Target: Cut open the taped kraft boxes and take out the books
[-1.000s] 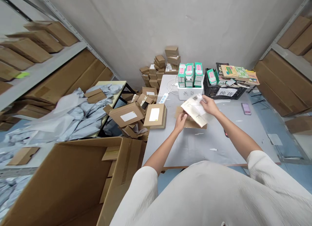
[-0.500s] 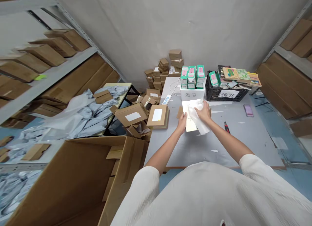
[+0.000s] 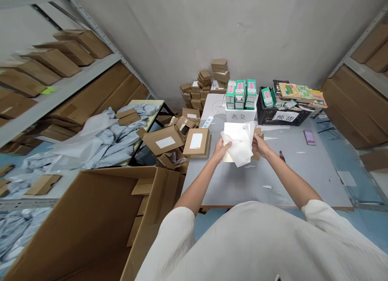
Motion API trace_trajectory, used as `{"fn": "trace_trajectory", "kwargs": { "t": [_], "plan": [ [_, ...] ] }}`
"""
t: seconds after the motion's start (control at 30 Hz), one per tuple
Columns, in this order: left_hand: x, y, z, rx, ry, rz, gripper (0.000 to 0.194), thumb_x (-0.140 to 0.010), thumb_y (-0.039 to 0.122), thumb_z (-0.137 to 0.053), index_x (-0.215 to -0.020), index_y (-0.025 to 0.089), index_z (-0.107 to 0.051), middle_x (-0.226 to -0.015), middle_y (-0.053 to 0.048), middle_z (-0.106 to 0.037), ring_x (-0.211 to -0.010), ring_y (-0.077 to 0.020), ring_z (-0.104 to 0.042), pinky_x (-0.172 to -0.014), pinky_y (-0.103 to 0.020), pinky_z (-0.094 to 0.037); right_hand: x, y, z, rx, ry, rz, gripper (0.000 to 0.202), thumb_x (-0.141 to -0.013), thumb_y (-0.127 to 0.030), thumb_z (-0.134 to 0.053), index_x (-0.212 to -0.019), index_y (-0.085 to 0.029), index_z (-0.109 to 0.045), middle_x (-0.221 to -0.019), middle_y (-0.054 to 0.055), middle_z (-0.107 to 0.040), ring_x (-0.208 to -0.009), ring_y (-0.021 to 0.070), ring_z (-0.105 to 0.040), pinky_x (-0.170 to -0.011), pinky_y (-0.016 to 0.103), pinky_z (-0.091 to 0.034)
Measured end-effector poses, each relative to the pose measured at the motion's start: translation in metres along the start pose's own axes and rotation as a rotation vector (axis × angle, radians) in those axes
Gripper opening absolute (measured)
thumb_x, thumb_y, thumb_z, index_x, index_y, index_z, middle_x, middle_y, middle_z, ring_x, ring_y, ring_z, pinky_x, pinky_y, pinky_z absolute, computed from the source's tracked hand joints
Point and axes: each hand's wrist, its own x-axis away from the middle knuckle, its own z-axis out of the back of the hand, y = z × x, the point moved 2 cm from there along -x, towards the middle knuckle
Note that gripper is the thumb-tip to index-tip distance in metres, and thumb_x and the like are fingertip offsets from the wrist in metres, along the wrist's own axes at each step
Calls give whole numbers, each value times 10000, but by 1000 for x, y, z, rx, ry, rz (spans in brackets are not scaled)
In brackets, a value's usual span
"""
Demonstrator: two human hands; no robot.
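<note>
In front of me, above the table, is a flat cream booklet-like item (image 3: 229, 126) with a thin, crumpled white wrapping sheet (image 3: 239, 147) lying over most of it. My left hand (image 3: 222, 148) grips the left side, its thumb pressing on the white sheet and its fingers underneath. At the right side, my right hand (image 3: 260, 145) is closed on the edge of the white sheet, its fingertips partly hidden. Brown cardboard (image 3: 257, 154) shows behind the sheet, close to my right hand. A red and black box cutter (image 3: 282, 156) lies on the table to the right.
On the grey table (image 3: 291, 184), a white bin (image 3: 240, 116) holds green-and-pink boxes. Beside it, a black crate (image 3: 269, 118) carries books. A cardboard box (image 3: 197, 143) and a power strip (image 3: 207, 122) lie at left. A large open carton (image 3: 165, 192) stands left of the table.
The white sheet has been spread across the booklet-like item. My left hand has moved slightly left, its thumb now over the sheet. My right hand has shifted right and down to the sheet's edge.
</note>
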Motion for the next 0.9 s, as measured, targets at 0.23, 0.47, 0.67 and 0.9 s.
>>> {"fn": "trace_trajectory", "kwargs": {
  "t": [0.23, 0.47, 0.67, 0.9],
  "plan": [
    [0, 61, 1, -592, -263, -342, 268, -918, 386, -736, -1143, 242, -766, -1121, -91, -781, -1154, -321, -703, -1160, -474, -475, 16, -4, 9, -316, -253, -316, 697, -1016, -797, -413, -1025, -175, -728, -998, 244, -817, -893, 324, -787, -716, 419, -662],
    [0, 62, 0, -999, -297, -498, 279, -817, 125, -742, -988, 327, -830, -1372, -74, -707, -1556, -387, -440, -1311, -602, -192, 19, -24, 7, -373, -347, -207, 422, -947, -501, -773, -1213, -178, -721, -1135, 167, -845, -970, 333, -822, -866, 517, -691],
    [5, 44, -3, -782, 21, -430, 626, -844, 369, -876, -1440, 318, -692, -1710, -131, -428, -1646, -453, -264, -1298, -582, -275, 15, -11, 1, -378, -244, -129, 417, -786, -274, -944, -1125, -230, -706, -1042, 100, -858, -828, 282, -818, -785, 459, -710],
    [-18, 8, -5, -154, 65, -28, 434, -905, 576, -730, -1123, 203, -783, -1161, -122, -801, -1175, -335, -733, -996, -451, -600, 8, -8, 0, -333, -21, -5, 456, -762, -332, -943, -1124, -261, -674, -1108, 71, -850, -967, 300, -821, -893, 508, -693]
  ]
}}
